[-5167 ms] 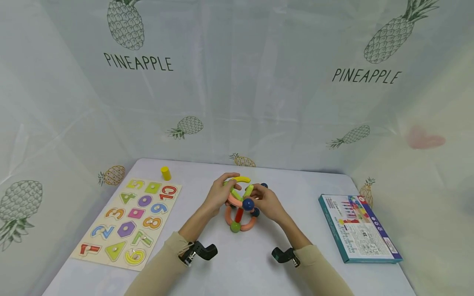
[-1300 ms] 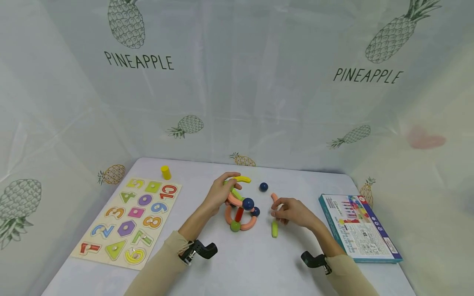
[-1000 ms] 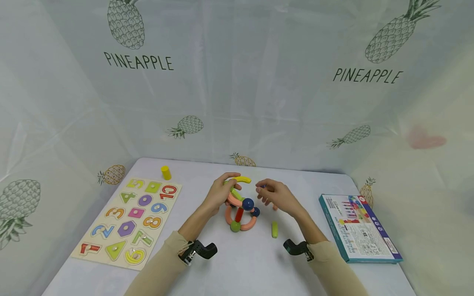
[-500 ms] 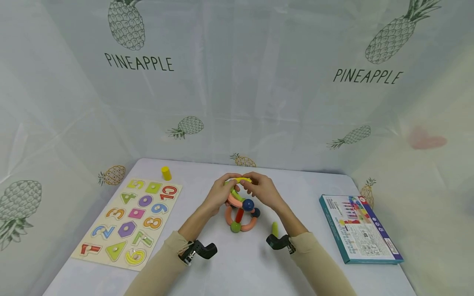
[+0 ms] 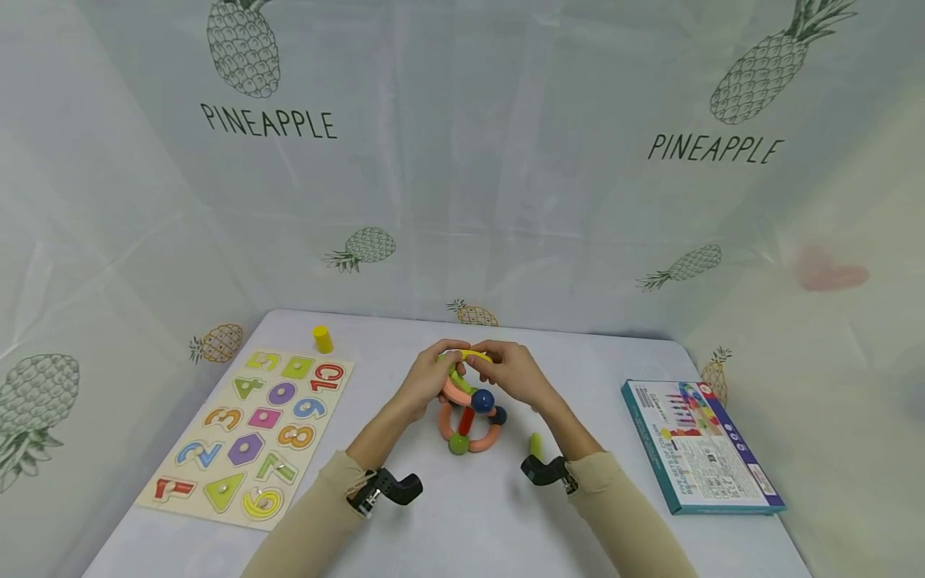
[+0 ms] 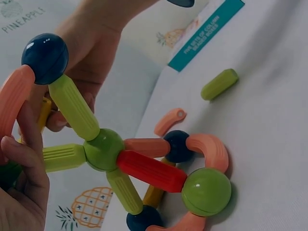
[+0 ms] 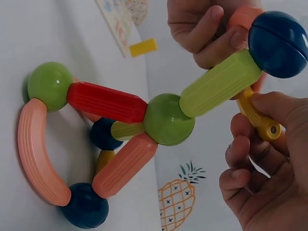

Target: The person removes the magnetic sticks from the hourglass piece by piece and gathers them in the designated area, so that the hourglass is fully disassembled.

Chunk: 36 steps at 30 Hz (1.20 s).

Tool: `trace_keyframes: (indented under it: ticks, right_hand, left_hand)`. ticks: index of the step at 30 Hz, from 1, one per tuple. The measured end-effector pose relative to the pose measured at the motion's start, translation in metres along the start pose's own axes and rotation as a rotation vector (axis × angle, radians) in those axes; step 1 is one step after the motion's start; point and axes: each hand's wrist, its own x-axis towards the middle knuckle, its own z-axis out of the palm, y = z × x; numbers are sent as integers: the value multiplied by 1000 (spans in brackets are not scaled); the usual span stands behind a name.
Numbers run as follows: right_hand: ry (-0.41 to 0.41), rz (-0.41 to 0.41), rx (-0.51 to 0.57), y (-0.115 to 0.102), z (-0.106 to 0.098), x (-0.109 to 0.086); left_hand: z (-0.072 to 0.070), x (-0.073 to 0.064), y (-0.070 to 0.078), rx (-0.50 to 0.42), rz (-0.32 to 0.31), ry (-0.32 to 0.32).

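Note:
A magnetic ball-and-rod structure [image 5: 466, 419] stands on the table; its central green ball [image 6: 103, 149] joins red, green and salmon rods. At its top my left hand [image 5: 421, 384] grips the upper pieces, near a navy ball [image 5: 482, 400] and a curved salmon rod [image 6: 14, 98]. With thumb and fingers my right hand [image 5: 516, 376] pinches a curved yellow rod [image 7: 260, 118] beside the left fingertips. What the rod's far end touches is hidden by the left fingers. The lower salmon ring [image 7: 36, 149] rests on the table.
A short green rod [image 6: 220, 84] and a curved salmon rod [image 6: 169, 121] lie to the right of the structure. On the left are a number puzzle board [image 5: 249, 437] and a yellow cylinder [image 5: 323, 339]. A teal-edged box [image 5: 701, 445] lies at right.
My right hand set the green rod down on the table at right, then came back and took hold of the curved yellow rod. My left hand has stayed on the structure.

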Motion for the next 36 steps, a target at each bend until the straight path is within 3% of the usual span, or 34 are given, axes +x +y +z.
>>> trace_keyframes:
  ticks: [9, 16, 26, 36]
  right_hand:
    - [63, 19, -54, 1, -1, -3]
    - [136, 64, -91, 12, -17, -13]
    - [229, 263, -113, 57, -52, -39]
    - [173, 487, -141, 102, -57, -58]
  left_hand:
    - [1, -1, 2, -1, 0, -5]
    - [1, -1, 1, -8, -14, -5]
    - [1, -1, 2, 1, -15, 9]
    - [1, 0, 1, 11, -19, 11]
